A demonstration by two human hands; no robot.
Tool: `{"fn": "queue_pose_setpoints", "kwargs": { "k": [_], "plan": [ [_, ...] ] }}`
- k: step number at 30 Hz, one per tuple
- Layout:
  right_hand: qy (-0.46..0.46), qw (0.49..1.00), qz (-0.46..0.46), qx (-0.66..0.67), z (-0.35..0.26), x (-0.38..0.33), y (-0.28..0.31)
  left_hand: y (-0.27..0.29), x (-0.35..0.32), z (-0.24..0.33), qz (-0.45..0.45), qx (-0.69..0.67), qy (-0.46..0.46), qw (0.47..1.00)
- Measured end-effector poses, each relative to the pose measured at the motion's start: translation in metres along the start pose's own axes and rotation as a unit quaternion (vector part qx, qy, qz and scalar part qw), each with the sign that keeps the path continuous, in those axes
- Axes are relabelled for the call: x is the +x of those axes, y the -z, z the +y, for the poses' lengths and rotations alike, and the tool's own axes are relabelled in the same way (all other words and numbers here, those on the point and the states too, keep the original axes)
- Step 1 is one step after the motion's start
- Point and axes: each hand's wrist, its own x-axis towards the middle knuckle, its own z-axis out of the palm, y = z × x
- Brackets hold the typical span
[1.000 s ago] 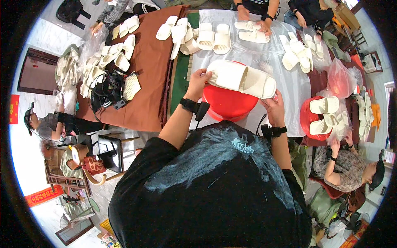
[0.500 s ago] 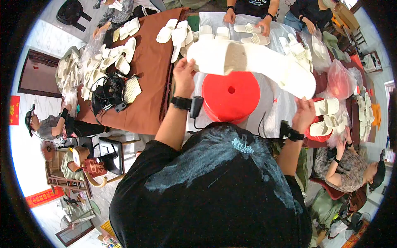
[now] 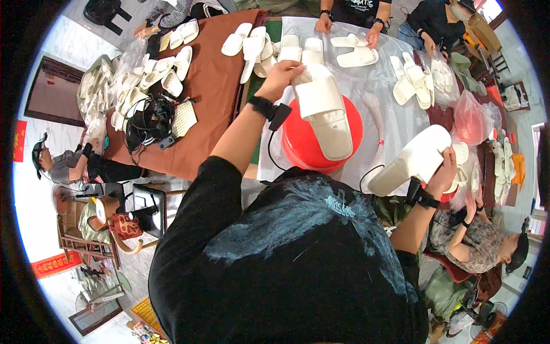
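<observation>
My left hand is closed on the toe end of a white slipper, whose sole hangs over a red round plastic stool. Off to the right, my right hand grips a second white slipper around its strap side, tilted and apart from the first. Just beyond my left hand, a pair of white slippers lies on the table, partly hidden by that hand and the held slipper. Dark bands with small boxes sit on both my wrists.
Piled white slippers and a black tangle of straps and cables lie on the brown cloth at left. Across, a co-worker's hand is by another pair. Bagged slippers and a pink plastic bag stand right.
The slippers, earlier stretched end to end between my hands, are now apart, one per hand. My right hand has moved right and nearer; my left has moved slightly farther and right.
</observation>
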Motion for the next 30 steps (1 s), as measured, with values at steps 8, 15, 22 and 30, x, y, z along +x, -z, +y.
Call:
{"fn": "queue_pose_setpoints", "kwargs": {
  "k": [8,15,22,30],
  "plan": [
    [-0.017,0.988,-0.152,0.027,-0.006,-0.016,-0.081,-0.037,0.039,-0.039,-0.141,0.189,0.010,0.972],
    [-0.041,0.973,-0.227,-0.002,0.011,-0.038,-0.161,-0.036,-0.016,-0.014,-0.045,0.230,-0.101,0.967],
    [-0.122,0.930,-0.346,-0.036,0.032,-0.085,-0.239,-0.026,-0.167,0.022,-0.133,-0.110,-0.005,0.985],
    [0.102,0.786,-0.544,-0.276,0.049,-0.113,-0.229,0.023,-0.204,-0.037,0.157,-0.283,0.095,0.942]
  ]
}}
